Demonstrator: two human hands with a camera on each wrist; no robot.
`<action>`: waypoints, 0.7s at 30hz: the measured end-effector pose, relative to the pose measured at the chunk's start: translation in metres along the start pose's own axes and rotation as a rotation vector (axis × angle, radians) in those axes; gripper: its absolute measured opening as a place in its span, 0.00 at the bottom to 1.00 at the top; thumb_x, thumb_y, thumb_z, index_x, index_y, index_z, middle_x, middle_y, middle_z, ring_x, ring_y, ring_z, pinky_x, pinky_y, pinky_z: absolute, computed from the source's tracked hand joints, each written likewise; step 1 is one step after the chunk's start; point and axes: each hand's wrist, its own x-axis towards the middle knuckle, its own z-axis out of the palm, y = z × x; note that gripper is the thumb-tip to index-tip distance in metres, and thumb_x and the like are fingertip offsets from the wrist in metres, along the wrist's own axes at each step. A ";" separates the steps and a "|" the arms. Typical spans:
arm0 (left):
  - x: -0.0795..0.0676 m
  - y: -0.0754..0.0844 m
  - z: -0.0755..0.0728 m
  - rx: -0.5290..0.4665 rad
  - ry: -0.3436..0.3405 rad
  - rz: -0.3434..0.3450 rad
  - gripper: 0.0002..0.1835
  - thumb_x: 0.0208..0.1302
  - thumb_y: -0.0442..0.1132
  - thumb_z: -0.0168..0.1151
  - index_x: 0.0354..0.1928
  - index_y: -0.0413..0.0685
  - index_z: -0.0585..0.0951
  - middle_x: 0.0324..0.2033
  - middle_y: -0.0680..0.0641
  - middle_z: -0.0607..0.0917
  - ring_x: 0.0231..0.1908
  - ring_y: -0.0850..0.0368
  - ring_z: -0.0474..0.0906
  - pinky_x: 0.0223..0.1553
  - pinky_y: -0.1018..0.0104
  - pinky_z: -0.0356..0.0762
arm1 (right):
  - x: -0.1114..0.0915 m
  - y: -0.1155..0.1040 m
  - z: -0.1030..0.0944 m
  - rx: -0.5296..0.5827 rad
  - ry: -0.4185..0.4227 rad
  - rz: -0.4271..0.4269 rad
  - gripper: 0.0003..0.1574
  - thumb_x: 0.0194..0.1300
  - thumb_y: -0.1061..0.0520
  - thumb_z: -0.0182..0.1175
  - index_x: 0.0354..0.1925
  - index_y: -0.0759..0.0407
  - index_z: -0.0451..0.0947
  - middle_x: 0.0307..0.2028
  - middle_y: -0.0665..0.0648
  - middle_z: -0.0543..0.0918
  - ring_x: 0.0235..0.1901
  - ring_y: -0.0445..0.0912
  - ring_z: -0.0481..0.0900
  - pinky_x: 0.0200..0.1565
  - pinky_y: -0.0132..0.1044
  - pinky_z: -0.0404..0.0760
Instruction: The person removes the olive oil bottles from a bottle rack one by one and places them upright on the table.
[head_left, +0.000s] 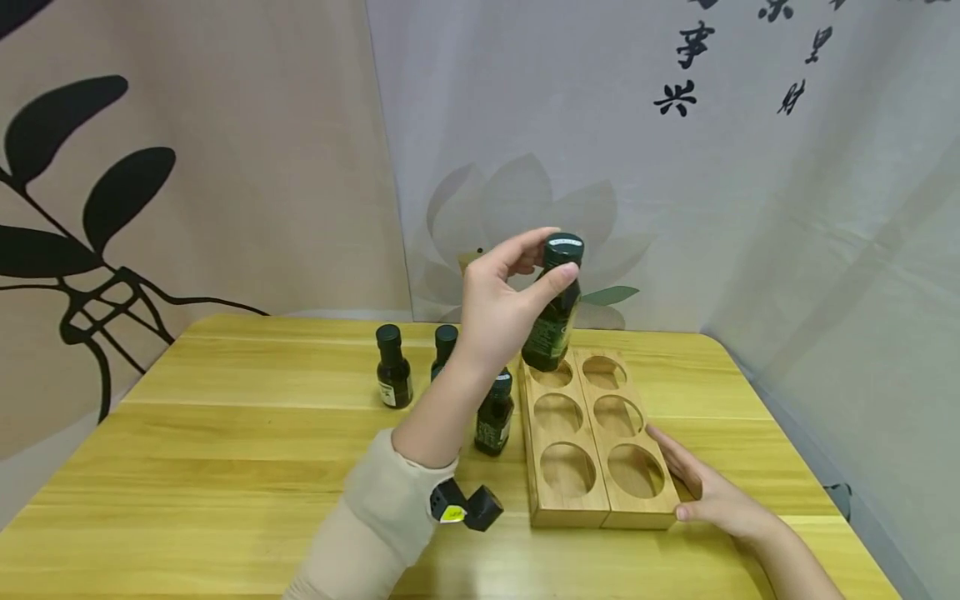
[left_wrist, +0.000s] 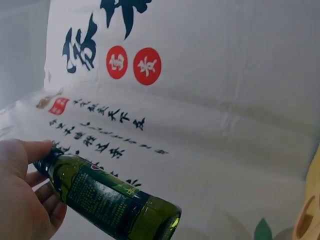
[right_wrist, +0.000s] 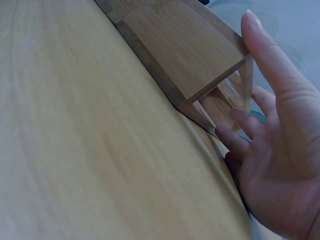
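Observation:
My left hand (head_left: pixel 498 312) holds a dark green glass bottle (head_left: pixel 551 329) by its cap and neck. The bottle hangs tilted over the back-left hole of a wooden bottle rack (head_left: pixel 592 515), hiding part of that hole. In the left wrist view, the bottle (left_wrist: pixel 112 200) shows a printed label and its base points away from the fingers. At the rack's right side rests my right hand (head_left: pixel 720 500), its thumb by the front corner and its fingers along the side. The right wrist view has the thumb lying across the corner of the rack (right_wrist: pixel 185 47).
Left of the rack, a dark bottle (head_left: pixel 494 421) stands close by, with another bottle (head_left: pixel 443 354) partly behind my left forearm and a third bottle (head_left: pixel 393 375) further left. All are on the wooden table (head_left: pixel 247 467). A printed curtain (head_left: pixel 300 167) hangs behind it.

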 end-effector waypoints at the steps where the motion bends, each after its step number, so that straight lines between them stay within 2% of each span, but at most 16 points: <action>1: 0.000 0.001 -0.004 0.006 0.006 -0.002 0.19 0.57 0.33 0.70 0.51 0.37 0.82 0.37 0.45 0.85 0.37 0.58 0.77 0.46 0.65 0.72 | 0.000 -0.001 0.000 -0.002 0.000 0.002 0.57 0.64 0.43 0.63 0.76 0.53 0.39 0.75 0.55 0.40 0.68 0.33 0.47 0.59 0.22 0.50; 10: -0.005 0.005 -0.035 0.010 0.032 -0.018 0.18 0.57 0.31 0.70 0.50 0.37 0.82 0.37 0.44 0.85 0.38 0.56 0.78 0.48 0.59 0.72 | 0.000 -0.001 0.000 0.010 -0.009 0.011 0.57 0.64 0.43 0.63 0.76 0.51 0.39 0.75 0.55 0.40 0.68 0.32 0.48 0.60 0.23 0.50; 21: -0.013 0.009 -0.072 0.040 0.057 -0.043 0.17 0.56 0.29 0.69 0.49 0.36 0.82 0.37 0.45 0.85 0.38 0.53 0.79 0.44 0.63 0.75 | 0.000 0.004 -0.001 0.024 -0.019 0.002 0.56 0.65 0.44 0.62 0.76 0.53 0.39 0.75 0.56 0.39 0.68 0.32 0.48 0.60 0.22 0.51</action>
